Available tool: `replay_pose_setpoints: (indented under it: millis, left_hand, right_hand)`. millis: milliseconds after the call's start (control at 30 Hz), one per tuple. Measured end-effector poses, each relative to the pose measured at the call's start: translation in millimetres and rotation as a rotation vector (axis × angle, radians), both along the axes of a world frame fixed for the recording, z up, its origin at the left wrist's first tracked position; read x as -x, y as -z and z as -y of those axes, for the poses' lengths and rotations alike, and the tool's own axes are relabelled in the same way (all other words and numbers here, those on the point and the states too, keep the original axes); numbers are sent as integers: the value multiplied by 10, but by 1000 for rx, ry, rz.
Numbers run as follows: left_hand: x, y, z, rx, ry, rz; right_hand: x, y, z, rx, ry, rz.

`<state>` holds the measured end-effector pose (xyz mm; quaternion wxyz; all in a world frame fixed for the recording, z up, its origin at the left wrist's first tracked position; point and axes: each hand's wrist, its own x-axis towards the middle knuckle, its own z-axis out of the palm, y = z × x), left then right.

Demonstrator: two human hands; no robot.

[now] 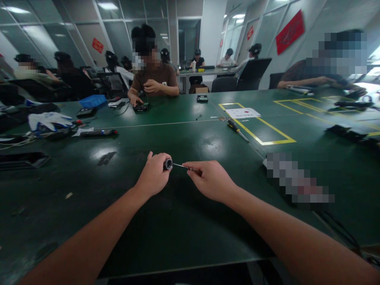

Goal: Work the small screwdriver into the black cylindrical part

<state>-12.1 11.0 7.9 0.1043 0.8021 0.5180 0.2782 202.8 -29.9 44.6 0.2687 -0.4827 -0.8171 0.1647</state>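
Observation:
My left hand (154, 174) is closed around a short black cylinder (168, 164) whose round, silver-rimmed end faces me. Pinched in my right hand (212, 180) is a thin metal-shafted tool (179, 166), which looks like a small screwdriver. Its shaft points left, and its tip reaches the edge of the cylinder; whether it goes inside I cannot tell. Most of the tool's handle is hidden by my fingers. Both hands are above the green tabletop (178, 221).
A yellow-black screwdriver (237, 130) lies ahead on the right, near a paper sheet (244, 113) and yellow tape outlines. White gloves (50, 120), a dark pen-like tool (99, 133) and a blue bin (92, 101) are on the left. A co-worker (154, 75) sits opposite.

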Motion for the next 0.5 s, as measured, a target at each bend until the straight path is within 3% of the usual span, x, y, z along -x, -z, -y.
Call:
replay_pose_setpoints:
  millis: [300,500]
  left_hand:
    - [8,-11,-16,-23,-23,-42]
    - [-4,-5,-1,62,-15,16]
  right_hand:
    - [10,-5,11,46,-24,-32]
    - [19,-17,14,57,38,-60]
